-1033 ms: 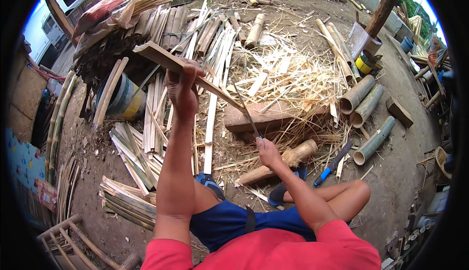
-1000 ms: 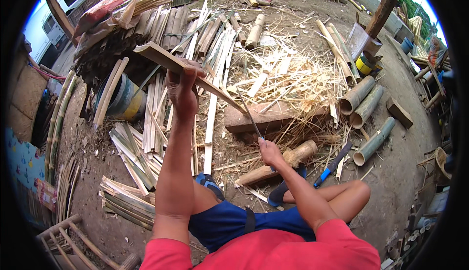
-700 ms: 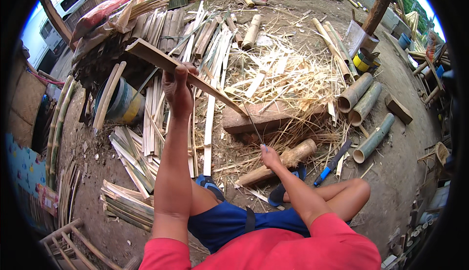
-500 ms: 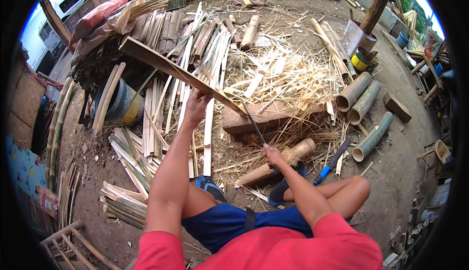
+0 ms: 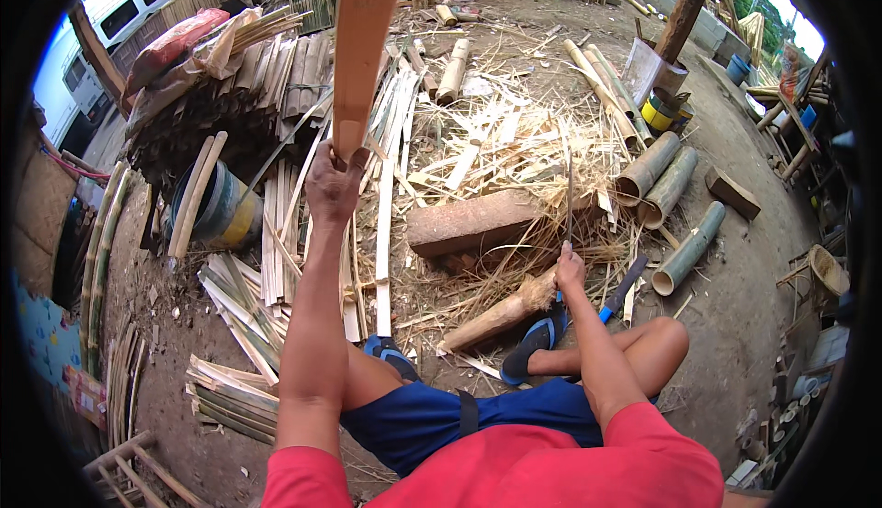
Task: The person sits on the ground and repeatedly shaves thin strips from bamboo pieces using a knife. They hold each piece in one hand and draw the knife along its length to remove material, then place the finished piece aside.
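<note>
One slat [image 5: 360, 62], one knife [image 5: 569, 191] (open room between edges)

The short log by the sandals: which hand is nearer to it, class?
Right. The right hand is close to the right end of the log; the left hand is farther off, up and left in view.

Shirt [image 5: 514, 471] bright red, plain as far as I see; short sleeves [image 5: 308, 478]. Shorts [image 5: 533, 416] deep blue, a dark strap [image 5: 469, 412] at the front. Sandals [image 5: 522, 359] dark, edged blue. Left hand [image 5: 333, 185], right hand [image 5: 571, 271] bare.
</note>
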The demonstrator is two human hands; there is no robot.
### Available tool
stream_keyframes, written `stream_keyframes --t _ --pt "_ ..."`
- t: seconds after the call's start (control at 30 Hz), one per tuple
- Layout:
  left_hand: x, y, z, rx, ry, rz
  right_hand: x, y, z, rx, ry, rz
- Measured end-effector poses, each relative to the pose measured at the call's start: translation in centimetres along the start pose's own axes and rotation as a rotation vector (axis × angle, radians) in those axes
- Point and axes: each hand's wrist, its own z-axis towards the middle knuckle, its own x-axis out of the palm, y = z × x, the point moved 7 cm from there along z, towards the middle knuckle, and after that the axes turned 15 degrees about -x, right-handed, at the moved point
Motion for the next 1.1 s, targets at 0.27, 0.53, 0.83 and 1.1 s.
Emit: stream_keyframes --t 0.27,0.53,0.83,1.1 --pt "6.4 -1.7 -2.5 -0.108 0.056 -0.596 4.4 6.6 -10.0 -0.229 0.435 -0.003" --pt "-0.1 -7.7 -3.6 0.122 -0.039 -0.992 6.8 17.7 -14.0 -0.492 0.608 -0.076" --pt "-1.0 -10.2 -6.7 0.284 -0.007 -1.023 9.6 29.6 -15.4 -0.688 0.506 -0.031" --pt "-0.8 -9.7 -6.9 0.229 -0.027 -1.03 11.9 25.3 -14.1 -0.815 0.465 -0.069"
